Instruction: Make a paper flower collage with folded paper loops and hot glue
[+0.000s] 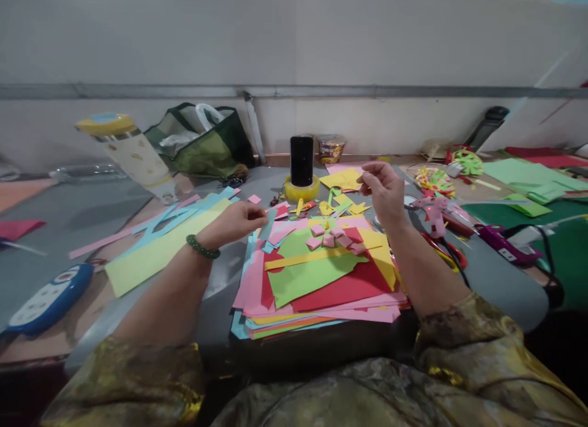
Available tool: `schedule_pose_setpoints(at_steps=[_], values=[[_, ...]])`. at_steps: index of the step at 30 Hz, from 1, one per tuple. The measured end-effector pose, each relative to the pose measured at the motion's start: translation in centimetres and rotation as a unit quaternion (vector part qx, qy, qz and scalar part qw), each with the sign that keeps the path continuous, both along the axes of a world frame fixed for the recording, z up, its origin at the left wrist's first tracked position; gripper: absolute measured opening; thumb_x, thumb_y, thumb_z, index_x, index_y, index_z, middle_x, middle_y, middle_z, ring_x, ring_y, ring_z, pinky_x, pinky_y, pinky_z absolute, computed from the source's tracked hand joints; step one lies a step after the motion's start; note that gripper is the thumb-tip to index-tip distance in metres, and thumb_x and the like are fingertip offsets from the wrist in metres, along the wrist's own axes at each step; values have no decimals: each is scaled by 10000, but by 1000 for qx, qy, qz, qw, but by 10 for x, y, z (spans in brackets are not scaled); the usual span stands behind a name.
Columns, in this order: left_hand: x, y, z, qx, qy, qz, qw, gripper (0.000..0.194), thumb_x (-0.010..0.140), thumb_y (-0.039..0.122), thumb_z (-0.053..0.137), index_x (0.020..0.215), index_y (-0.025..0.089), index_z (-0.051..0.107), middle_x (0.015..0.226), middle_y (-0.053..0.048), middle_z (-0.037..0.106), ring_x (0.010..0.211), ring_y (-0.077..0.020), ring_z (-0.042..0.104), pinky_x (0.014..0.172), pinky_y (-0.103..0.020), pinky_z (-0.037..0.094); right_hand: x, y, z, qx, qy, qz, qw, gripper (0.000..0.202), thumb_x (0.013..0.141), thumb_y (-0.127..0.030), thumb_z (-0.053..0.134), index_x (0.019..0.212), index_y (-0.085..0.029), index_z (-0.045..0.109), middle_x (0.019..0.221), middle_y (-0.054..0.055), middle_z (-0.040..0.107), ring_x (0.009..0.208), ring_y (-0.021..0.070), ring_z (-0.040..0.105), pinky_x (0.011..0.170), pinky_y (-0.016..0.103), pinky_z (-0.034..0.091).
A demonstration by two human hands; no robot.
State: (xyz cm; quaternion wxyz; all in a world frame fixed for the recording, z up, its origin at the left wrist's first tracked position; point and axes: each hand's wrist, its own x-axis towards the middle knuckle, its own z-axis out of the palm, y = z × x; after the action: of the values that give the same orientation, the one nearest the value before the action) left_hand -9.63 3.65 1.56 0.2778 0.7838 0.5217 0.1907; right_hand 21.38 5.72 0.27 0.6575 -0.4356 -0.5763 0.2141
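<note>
Above the left edge of the paper stack, my left hand (pixel 239 223) pinches a small light blue paper strip (pixel 267 225). My right hand (pixel 382 191) is raised over the stack's far right side, thumb and fingers closed together; whatever they may hold is too small to make out. Between my hands lies the stack of coloured paper (pixel 321 304). On top of it are a green sheet (pixel 298 283), a red sheet (pixel 362 286), a yellow strip (pixel 298 260) and several small pink folded pieces (pixel 328 239). Yellow paper cutouts (pixel 356 207) lie just beyond.
A phone (pixel 302 160) stands in a yellow tape roll (pixel 301 188) at the back. Right are a pink glue gun (pixel 434 214), scissors (pixel 452 255) and a purple tool (pixel 509 246). Left are paper strips (pixel 160 255), a blue-and-white device (pixel 50 298), a bottle (pixel 133 157) and a bag (pixel 206 145).
</note>
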Motion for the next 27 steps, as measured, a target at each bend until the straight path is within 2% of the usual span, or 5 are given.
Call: schedule_pose_setpoints(at_steps=[6, 13, 16, 23, 27], values=[[6, -3, -3, -98, -168, 29, 981, 397, 637, 551, 720, 704, 195, 555, 610, 16, 578, 590, -130, 545, 577, -260, 457, -9, -3, -9, -24, -14, 58, 998, 154, 759, -336, 620, 861, -222, 602, 635, -52, 595, 525, 100, 549, 522, 248, 489], [45, -18, -20, -196, -348, 28, 916, 437, 626, 507, 828, 738, 192, 547, 589, 38, 570, 611, -120, 588, 601, -247, 462, -35, -36, -16, 63, -271, 220, 935, 304, 857, -205, 557, 1116, -266, 704, 1001, 44, 699, 839, 158, 654, 694, 300, 562], [56, -25, -25, -219, -379, 10, 899, 418, 647, 479, 841, 732, 186, 555, 600, 37, 581, 615, -113, 591, 612, -241, 461, -41, -43, -19, 78, -335, 258, 903, 267, 882, -180, 554, 1024, -291, 752, 962, 43, 663, 867, 167, 641, 730, 311, 566], [67, -27, -29, -210, -416, 46, 884, 485, 493, 478, 903, 697, 176, 583, 600, 60, 538, 526, -65, 471, 521, -211, 380, -42, -44, -25, 144, -338, 288, 885, 196, 918, -171, 574, 856, -237, 748, 791, 22, 612, 706, 128, 577, 614, 247, 493], [67, -27, -28, -172, -399, 35, 900, 458, 554, 521, 859, 679, 178, 582, 562, 76, 468, 490, -56, 400, 474, -206, 332, -42, -48, -19, 102, -296, 283, 907, 99, 817, -132, 588, 757, -202, 627, 723, 5, 587, 645, 118, 536, 579, 239, 442]])
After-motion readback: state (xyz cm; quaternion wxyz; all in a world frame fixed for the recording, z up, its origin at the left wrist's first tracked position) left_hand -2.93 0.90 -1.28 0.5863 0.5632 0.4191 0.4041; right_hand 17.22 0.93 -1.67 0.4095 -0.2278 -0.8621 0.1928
